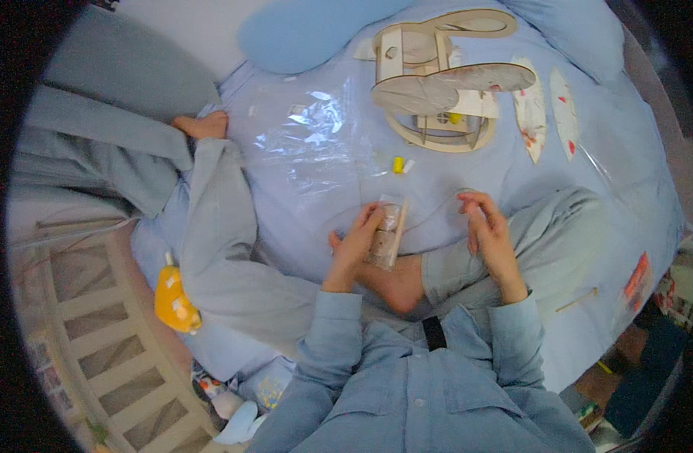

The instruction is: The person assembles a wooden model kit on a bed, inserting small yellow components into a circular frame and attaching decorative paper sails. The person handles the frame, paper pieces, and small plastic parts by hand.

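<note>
My left hand (355, 245) grips a small clear packet (386, 240) by its left side, above my bare foot. Pale rounded pieces show through its plastic, and a slim wooden stick (401, 224) lies along its right edge. From the packet a thin strand (435, 217) curves up toward my right hand (491, 240). The fingers of that hand are bent in around the strand's end, though the exact hold is too small to make out. Beyond my hands lie a yellow cylinder (398, 164) and a small white piece (409, 166), side by side.
A plywood model (437, 83) with long rounded panels stands at the far side. Two white leaf-shaped pieces (565, 113) with red marks lie beside it. Clear plastic sheeting (308, 143) spreads left. An orange toy (174, 298) sits near the slatted rail (108, 325). Another person's foot (203, 124) rests far left.
</note>
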Action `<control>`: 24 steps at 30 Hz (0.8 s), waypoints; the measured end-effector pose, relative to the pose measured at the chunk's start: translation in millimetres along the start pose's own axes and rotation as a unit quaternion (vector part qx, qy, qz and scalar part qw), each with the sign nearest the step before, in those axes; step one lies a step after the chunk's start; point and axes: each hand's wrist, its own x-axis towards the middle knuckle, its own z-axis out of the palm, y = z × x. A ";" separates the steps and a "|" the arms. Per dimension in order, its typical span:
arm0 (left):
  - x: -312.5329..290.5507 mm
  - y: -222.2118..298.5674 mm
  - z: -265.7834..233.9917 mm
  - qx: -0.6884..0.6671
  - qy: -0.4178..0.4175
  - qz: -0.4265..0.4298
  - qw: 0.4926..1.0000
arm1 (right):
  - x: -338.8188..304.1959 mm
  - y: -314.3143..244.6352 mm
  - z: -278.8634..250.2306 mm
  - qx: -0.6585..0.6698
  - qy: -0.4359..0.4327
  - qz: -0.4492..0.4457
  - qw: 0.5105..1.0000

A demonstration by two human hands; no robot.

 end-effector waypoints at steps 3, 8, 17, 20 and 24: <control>-14.1 23.9 1.8 0.097 -0.001 0.002 0.995 | 10.7 12.1 -50.7 0.530 -0.064 0.025 0.845; -3.1 -0.4 -0.8 -0.118 -0.045 0.009 0.992 | 1.0 -55.5 -93.0 0.645 -0.027 -0.207 0.735; -6.1 4.7 6.6 -0.191 -0.089 0.001 0.978 | 2.4 -50.8 -142.9 0.622 -0.003 -0.324 0.713; -2.1 -1.9 -0.7 -0.177 -0.093 0.004 0.980 | 1.8 -52.6 -139.7 0.607 -0.015 -0.341 0.718; 8.6 -10.7 -3.8 -0.183 -0.111 -0.005 0.977 | 3.9 -50.3 -139.0 0.621 -0.024 -0.324 0.713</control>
